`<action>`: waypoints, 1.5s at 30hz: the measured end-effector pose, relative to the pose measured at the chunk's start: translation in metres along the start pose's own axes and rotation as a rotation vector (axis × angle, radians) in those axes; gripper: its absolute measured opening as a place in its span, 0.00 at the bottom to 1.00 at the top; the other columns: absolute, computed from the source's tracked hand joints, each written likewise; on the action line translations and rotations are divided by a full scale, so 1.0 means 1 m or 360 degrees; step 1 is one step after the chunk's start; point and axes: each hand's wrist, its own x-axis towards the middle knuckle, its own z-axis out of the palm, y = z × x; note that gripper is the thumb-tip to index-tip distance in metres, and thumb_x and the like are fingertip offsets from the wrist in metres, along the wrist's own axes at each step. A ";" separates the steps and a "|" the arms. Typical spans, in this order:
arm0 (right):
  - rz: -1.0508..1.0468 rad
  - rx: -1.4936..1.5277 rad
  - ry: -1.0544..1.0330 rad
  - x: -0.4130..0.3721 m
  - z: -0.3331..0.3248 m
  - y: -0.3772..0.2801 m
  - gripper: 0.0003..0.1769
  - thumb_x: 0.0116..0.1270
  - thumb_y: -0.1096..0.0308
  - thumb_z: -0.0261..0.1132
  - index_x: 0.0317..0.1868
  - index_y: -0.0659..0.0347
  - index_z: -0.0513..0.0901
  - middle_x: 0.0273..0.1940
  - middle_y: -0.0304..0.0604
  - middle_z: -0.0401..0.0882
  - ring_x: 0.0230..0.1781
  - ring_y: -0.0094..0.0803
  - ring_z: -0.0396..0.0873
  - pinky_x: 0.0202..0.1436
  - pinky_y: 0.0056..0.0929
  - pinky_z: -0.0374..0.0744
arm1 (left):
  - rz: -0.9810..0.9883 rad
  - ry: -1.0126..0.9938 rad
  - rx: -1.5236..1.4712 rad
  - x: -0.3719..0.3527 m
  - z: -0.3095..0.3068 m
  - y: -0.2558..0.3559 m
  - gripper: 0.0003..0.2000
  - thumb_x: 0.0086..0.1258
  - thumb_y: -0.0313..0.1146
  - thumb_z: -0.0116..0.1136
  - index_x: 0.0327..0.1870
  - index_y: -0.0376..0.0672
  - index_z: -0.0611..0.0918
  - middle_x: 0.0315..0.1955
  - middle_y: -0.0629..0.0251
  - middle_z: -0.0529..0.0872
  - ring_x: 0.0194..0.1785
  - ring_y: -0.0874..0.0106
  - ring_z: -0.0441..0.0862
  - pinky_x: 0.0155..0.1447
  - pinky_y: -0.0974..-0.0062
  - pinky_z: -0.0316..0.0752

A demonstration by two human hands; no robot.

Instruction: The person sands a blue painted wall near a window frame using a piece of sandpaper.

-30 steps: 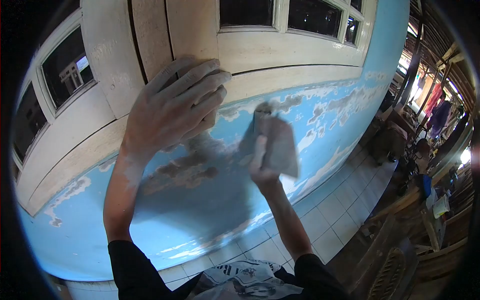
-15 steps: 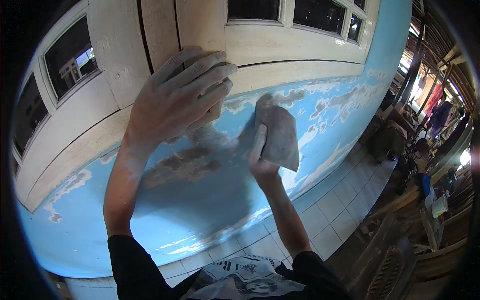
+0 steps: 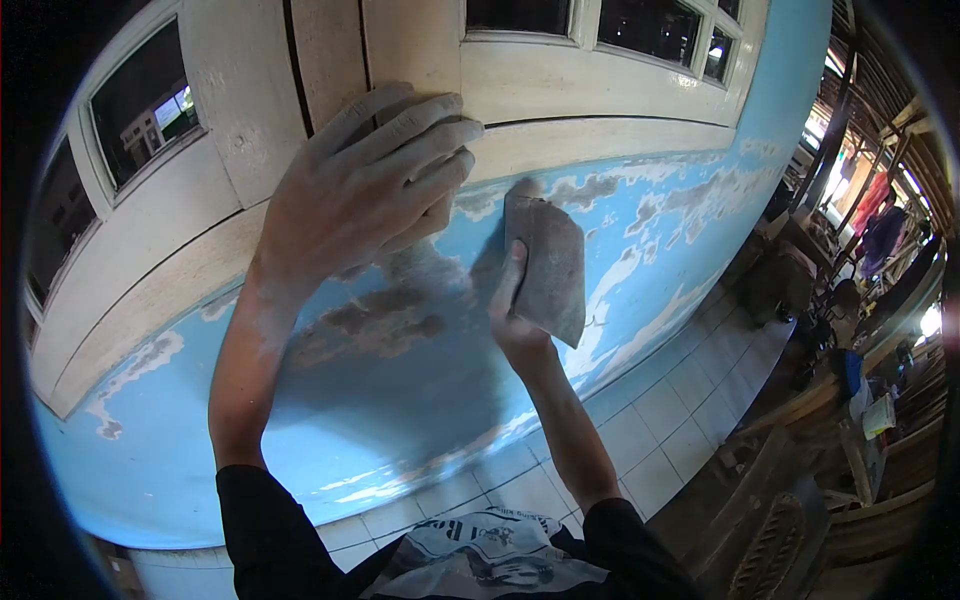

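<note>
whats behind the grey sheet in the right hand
Blue wall shows around the grey sheet; the thumb of the right hand is in front. It hides much of that hand and the wall patch directly behind it.

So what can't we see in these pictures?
All in the head view:
Palm of the left hand: hidden by the hand's own back.
Most fingers of the right hand: behind the grey sheet.
What's behind the window glass: too dark.
Some lettering on the shirt: too small, folded.
The person's face: out of the picture.
</note>
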 end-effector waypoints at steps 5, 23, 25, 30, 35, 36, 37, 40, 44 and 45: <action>0.0103 -0.0011 -0.0373 -0.018 -0.005 0.000 0.16 0.66 0.82 0.61 0.54 0.78 0.74 0.50 0.61 0.77 0.48 0.56 0.78 0.54 0.43 0.77 | -0.0010 -0.0004 0.0005 0.004 -0.001 -0.001 0.12 0.56 0.33 0.61 0.42 0.48 0.82 0.54 0.76 0.81 0.64 0.74 0.74 0.74 0.65 0.66; 0.0163 0.0232 -0.0347 -0.023 -0.007 -0.006 0.15 0.68 0.80 0.58 0.55 0.71 0.75 0.47 0.59 0.80 0.55 0.54 0.77 0.59 0.47 0.75 | -0.0003 -0.0015 0.0035 -0.002 0.003 0.001 0.13 0.55 0.37 0.62 0.42 0.49 0.83 0.57 0.77 0.80 0.65 0.75 0.73 0.74 0.66 0.66; 0.0336 0.0434 -0.0474 -0.008 -0.010 -0.006 0.16 0.69 0.79 0.57 0.56 0.73 0.74 0.48 0.60 0.79 0.55 0.54 0.77 0.60 0.48 0.75 | 0.0005 -0.0026 0.0027 0.000 0.002 -0.001 0.14 0.55 0.37 0.62 0.43 0.49 0.83 0.57 0.77 0.80 0.65 0.75 0.73 0.74 0.66 0.65; 0.0121 0.0134 -0.0458 -0.029 -0.015 -0.017 0.18 0.69 0.80 0.58 0.58 0.77 0.71 0.52 0.62 0.77 0.55 0.56 0.77 0.58 0.42 0.77 | 0.0007 -0.0022 0.0071 -0.001 0.002 0.001 0.14 0.54 0.38 0.62 0.43 0.49 0.83 0.57 0.77 0.80 0.66 0.75 0.72 0.75 0.66 0.65; 0.0464 0.0283 -0.0278 -0.010 -0.013 -0.020 0.13 0.71 0.77 0.55 0.53 0.74 0.76 0.49 0.60 0.78 0.49 0.55 0.78 0.52 0.45 0.77 | -0.0006 -0.0027 0.0039 -0.001 0.003 0.001 0.14 0.54 0.40 0.62 0.42 0.50 0.83 0.57 0.78 0.80 0.66 0.75 0.72 0.75 0.66 0.64; 0.0355 0.0263 -0.0390 -0.013 -0.017 -0.019 0.13 0.71 0.76 0.55 0.53 0.73 0.77 0.48 0.59 0.78 0.48 0.54 0.78 0.51 0.44 0.77 | -0.0013 -0.0015 0.0051 -0.002 0.003 0.000 0.14 0.54 0.41 0.62 0.42 0.50 0.84 0.57 0.78 0.80 0.66 0.75 0.72 0.76 0.66 0.64; 0.0231 0.0248 -0.0504 -0.016 -0.018 -0.019 0.13 0.71 0.76 0.55 0.53 0.72 0.77 0.47 0.58 0.78 0.47 0.53 0.78 0.51 0.44 0.77 | -0.0021 -0.0012 0.0065 -0.002 0.003 -0.001 0.14 0.54 0.41 0.62 0.42 0.50 0.84 0.57 0.78 0.80 0.66 0.75 0.72 0.76 0.66 0.64; 0.0268 0.0343 -0.0526 -0.014 -0.014 -0.024 0.13 0.72 0.74 0.54 0.53 0.70 0.76 0.46 0.57 0.78 0.46 0.53 0.77 0.52 0.44 0.76 | 0.0011 -0.0023 0.0103 -0.005 0.004 0.002 0.14 0.56 0.42 0.61 0.43 0.51 0.84 0.58 0.79 0.80 0.66 0.75 0.72 0.76 0.66 0.63; 0.0213 0.0332 -0.0462 -0.004 -0.014 -0.025 0.13 0.71 0.75 0.54 0.54 0.70 0.76 0.46 0.57 0.78 0.47 0.54 0.77 0.54 0.45 0.76 | -0.0012 0.0016 0.0069 -0.001 0.005 0.001 0.14 0.56 0.41 0.63 0.43 0.52 0.84 0.58 0.80 0.80 0.66 0.76 0.72 0.76 0.67 0.64; 0.0213 0.0332 -0.0465 -0.011 -0.017 -0.024 0.13 0.71 0.75 0.54 0.54 0.70 0.76 0.46 0.57 0.78 0.47 0.54 0.77 0.54 0.45 0.76 | -0.0012 0.0000 0.0071 -0.002 0.005 0.000 0.14 0.55 0.40 0.63 0.43 0.52 0.84 0.58 0.80 0.80 0.65 0.76 0.73 0.76 0.67 0.64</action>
